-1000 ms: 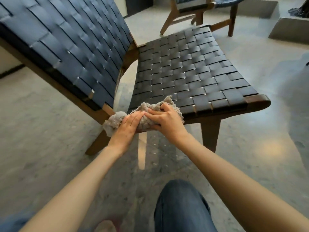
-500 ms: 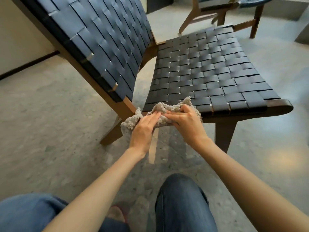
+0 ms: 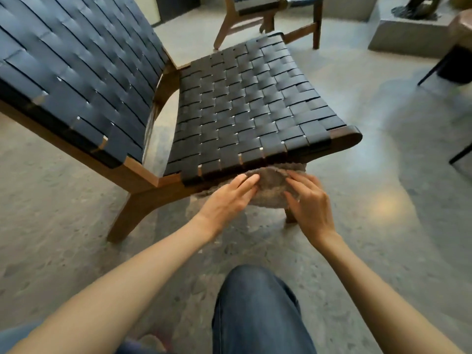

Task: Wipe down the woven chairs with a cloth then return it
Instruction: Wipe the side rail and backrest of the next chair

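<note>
At the near rail: I press a grey cloth [image 3: 270, 183] against the near wooden edge of the woven chair [image 3: 250, 106], just below the black straps of its seat. My left grip [image 3: 226, 199], a bare hand, lies flat on the cloth's left side, fingers straight and close together. My right grip [image 3: 310, 204] rests on its right side, fingers spread apart, thumb along the cloth's lower edge. The cloth bunches between the two, touching both. My knee in blue jeans [image 3: 255, 315] shows nearest. A second chair [image 3: 268, 14] stands far off on the grey floor [image 3: 383, 226], a stone plinth [image 3: 408, 37] far right.
</note>
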Demonstrator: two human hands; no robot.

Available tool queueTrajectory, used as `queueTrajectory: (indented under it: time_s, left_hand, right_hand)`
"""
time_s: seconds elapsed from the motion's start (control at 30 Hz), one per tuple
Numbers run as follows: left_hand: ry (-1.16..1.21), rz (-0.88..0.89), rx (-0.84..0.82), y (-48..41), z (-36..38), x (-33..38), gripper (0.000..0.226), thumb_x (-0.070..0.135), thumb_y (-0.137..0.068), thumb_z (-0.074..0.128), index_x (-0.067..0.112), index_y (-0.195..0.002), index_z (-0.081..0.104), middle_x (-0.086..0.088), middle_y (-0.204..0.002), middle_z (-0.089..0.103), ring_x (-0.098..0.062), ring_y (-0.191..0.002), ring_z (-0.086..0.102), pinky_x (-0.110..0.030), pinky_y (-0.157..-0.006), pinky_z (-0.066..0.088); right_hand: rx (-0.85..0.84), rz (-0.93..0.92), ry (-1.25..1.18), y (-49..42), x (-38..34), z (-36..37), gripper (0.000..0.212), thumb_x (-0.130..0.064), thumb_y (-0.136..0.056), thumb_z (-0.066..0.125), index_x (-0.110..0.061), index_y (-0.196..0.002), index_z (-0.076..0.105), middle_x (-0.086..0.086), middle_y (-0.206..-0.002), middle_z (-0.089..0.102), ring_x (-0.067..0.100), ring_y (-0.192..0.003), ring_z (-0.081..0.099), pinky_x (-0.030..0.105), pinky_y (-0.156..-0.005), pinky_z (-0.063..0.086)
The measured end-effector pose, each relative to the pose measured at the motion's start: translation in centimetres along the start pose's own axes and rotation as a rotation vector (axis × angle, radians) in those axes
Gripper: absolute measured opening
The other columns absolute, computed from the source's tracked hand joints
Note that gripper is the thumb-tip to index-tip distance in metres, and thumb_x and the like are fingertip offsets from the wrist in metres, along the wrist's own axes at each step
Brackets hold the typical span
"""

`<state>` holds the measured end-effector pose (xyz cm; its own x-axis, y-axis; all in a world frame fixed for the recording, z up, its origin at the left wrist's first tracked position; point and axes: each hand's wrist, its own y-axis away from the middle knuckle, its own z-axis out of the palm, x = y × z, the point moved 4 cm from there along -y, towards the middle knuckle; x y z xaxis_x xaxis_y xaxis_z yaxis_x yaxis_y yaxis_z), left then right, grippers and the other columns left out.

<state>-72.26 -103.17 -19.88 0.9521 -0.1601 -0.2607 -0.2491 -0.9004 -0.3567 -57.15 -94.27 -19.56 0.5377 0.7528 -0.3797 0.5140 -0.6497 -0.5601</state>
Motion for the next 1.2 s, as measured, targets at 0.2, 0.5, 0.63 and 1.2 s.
queueTrajectory:
  time_s: [0.2, 0.5, 0.63, 1.2]
  left_hand:
    - [-0.21, 0.185, -0.09, -3.5, 2.5, 0.1, 0.045, 0.005, -0.083, 0.031, 0.008, -0.101, 0.072, -0.006, -0.094, 0.062, -0.017, -0.077, 0.056, -0.024, -0.059, 0.051]
    - [0.498, -0.499, -0.179, -2.3, 7.5, 2.9, 0.074, 0.02, -0.095, 0.052, 0.0, -0.149, 0.007, -0.016, -0.157, 0.01, -0.028, -0.145, 0.014, -0.03, -0.113, 0.02]
    - [1.117, -0.716, -0.094, -4.8, 7.8, 3.9, 0.06, 0.025, -0.101, 0.04, 0.011, -0.15, 0.011, -0.005, -0.158, 0.011, -0.018, -0.145, 0.011, -0.027, -0.116, 0.009]
    - [1.418, -0.792, 0.057, -5.8, 12.6, 3.9, 0.066, 0.051, -0.092, 0.045, 0.03, -0.148, 0.016, -0.005, -0.151, 0.029, -0.023, -0.136, 0.034, -0.034, -0.107, 0.036]
  right_hand:
    - [0.055, 0.254, -0.044, 0.0, 2.5, 0.8, 0.037, 0.005, -0.072, 0.076, 0.004, -0.108, 0.069, 0.02, -0.112, 0.068, 0.037, -0.103, 0.063, 0.036, -0.095, 0.045]
    - [0.06, 0.457, -0.218, 0.4, 3.6, 3.1, 0.043, 0.0, -0.09, 0.058, -0.005, -0.132, 0.056, 0.007, -0.138, 0.052, 0.02, -0.126, 0.048, 0.015, -0.103, 0.031]
    - [-0.001, 0.511, -0.286, 0.8, 3.6, 3.7, 0.053, -0.007, -0.089, 0.063, -0.015, -0.139, 0.048, 0.007, -0.15, 0.033, 0.017, -0.136, 0.034, 0.022, -0.109, 0.032]
    - [0.035, 0.586, -0.549, 0.4, 5.7, 6.4, 0.06, -0.002, -0.095, 0.048, -0.02, -0.15, 0.03, -0.006, -0.146, 0.044, 0.011, -0.128, 0.047, 0.036, -0.107, 0.043]
